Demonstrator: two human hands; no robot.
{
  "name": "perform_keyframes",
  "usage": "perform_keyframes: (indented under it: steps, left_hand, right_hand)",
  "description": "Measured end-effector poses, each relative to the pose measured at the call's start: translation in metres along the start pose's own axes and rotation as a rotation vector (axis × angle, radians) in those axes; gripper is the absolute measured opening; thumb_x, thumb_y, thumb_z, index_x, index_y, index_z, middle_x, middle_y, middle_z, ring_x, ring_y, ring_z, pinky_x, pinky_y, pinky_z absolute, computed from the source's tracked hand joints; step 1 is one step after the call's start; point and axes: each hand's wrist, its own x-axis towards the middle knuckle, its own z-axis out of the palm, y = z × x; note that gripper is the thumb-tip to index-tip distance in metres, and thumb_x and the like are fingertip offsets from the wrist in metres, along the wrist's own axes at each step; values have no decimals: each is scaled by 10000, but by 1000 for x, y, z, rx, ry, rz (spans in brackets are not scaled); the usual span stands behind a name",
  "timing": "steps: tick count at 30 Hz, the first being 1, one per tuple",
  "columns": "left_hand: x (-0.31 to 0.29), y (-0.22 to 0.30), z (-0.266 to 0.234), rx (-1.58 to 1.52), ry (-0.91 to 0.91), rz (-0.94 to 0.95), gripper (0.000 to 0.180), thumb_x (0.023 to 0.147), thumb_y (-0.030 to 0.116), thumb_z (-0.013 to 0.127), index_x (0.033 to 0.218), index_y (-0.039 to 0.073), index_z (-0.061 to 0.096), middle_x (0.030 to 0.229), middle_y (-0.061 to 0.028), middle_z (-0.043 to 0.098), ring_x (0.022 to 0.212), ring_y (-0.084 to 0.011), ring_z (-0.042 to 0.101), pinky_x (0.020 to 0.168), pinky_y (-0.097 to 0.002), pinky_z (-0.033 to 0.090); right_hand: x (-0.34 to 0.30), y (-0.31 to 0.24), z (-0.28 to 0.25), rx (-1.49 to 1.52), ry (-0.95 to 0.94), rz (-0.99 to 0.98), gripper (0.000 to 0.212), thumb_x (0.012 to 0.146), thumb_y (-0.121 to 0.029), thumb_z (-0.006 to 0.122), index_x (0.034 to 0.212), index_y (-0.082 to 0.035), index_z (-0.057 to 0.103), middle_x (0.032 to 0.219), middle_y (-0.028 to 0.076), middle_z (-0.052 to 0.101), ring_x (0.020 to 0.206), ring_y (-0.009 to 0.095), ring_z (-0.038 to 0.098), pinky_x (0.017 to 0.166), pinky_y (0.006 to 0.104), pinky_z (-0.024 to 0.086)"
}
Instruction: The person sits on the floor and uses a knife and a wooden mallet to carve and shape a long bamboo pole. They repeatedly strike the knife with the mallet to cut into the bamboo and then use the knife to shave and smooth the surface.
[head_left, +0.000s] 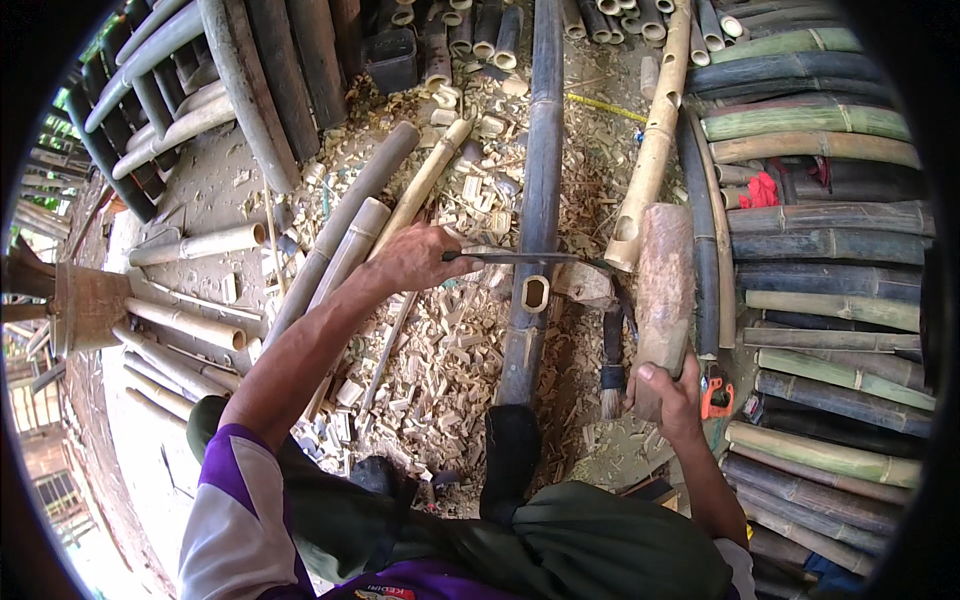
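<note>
A dark bamboo pole (540, 170) runs lengthwise in front of me, with an oblong hole (535, 293) cut through its upper wall. My left hand (420, 255) is closed around one end of a long, narrow dark blade (520, 258). The blade lies crosswise over the pole, just beyond the hole; whether it has a handle in my fist is hidden. My right hand (672, 392) grips the lower end of a thick wooden billet (663, 290), raised to the right of the pole. A rough wood block (585, 285) sits beside the pole.
Wood chips (430, 350) cover the ground around the pole. A pale bamboo pole with holes (655, 140) lies at far right, near a yellow tape (605, 107). Stacked bamboo (820, 245) lines the right side. An orange-handled tool (717, 398) and a brush (611, 400) lie near my right hand.
</note>
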Motion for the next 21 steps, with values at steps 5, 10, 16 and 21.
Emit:
perform_keyframes:
  steps: [5, 10, 16, 21]
  left_hand:
    - [0, -6, 6, 133, -36, 28, 604, 983, 593, 657, 825, 23, 781, 571, -140, 604, 570, -302, 639, 628, -486, 521]
    - [-2, -19, 19, 185, 16, 51, 584, 981, 610, 645, 802, 69, 775, 603, -87, 628, 576, -236, 617, 582, -452, 503]
    - [-7, -6, 23, 219, -19, -116, 571, 972, 623, 644, 922, 73, 790, 627, -85, 646, 570, -240, 627, 572, -446, 518]
    - [4, 14, 7, 215, -229, -229, 644, 975, 689, 587, 1056, 82, 787, 812, -120, 723, 780, -268, 715, 709, -457, 587]
  right_hand:
    - [7, -3, 6, 26, -16, -30, 671, 907, -76, 675, 1492, -10, 354, 965, 118, 627, 658, 194, 643, 575, 363, 567]
    - [15, -17, 17, -38, -101, -29, 646, 905, -84, 696, 1469, 3, 393, 981, 107, 626, 695, 187, 655, 599, 349, 578]
    - [41, -11, 21, -463, -52, -377, 662, 880, -142, 745, 1431, 12, 412, 1059, 164, 683, 809, 279, 725, 693, 412, 612]
    - [81, -12, 43, -1206, -179, -54, 596, 829, -167, 792, 1291, 11, 460, 1195, 272, 701, 926, 372, 758, 822, 483, 628]
